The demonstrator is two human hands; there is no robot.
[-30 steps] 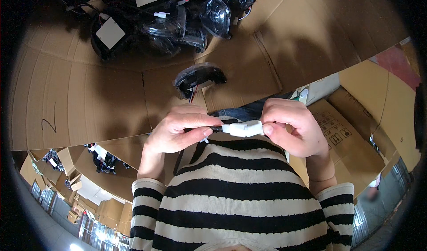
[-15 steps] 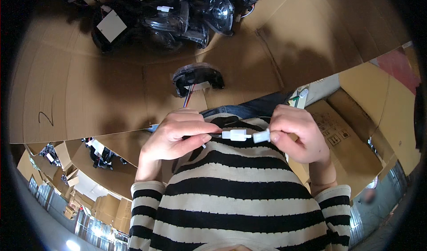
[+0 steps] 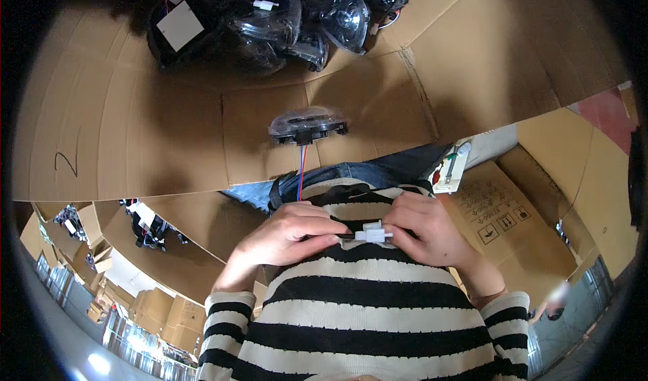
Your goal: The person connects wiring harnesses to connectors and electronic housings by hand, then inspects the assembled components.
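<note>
A white plastic connector (image 3: 370, 235) lies between my hands, close in front of my striped top. My left hand (image 3: 291, 234) is closed, thumb and finger pinching the dark lead at the connector's left end. From the other side my right hand (image 3: 426, 231) pinches a small white plastic piece at the connector's right; whether the two are joined I cannot tell. Red and blue wires (image 3: 302, 172) run from a black lamp with a clear cover (image 3: 308, 124) down to my left hand. That lamp sits on the cardboard ahead of me.
Several clear-and-black lamps (image 3: 290, 30) with wires are heaped on the cardboard surface (image 3: 169, 138) at the far side. A printed carton (image 3: 503, 212) stands at right, near a small white tray of items (image 3: 451, 168). More lamps (image 3: 152, 226) lie lower left. Another person (image 3: 550, 308) is at lower right.
My hands have moved closer together and nearer my body, bringing the white piece against the connector. The lamp has turned over, its wires now stretched toward my left hand.
</note>
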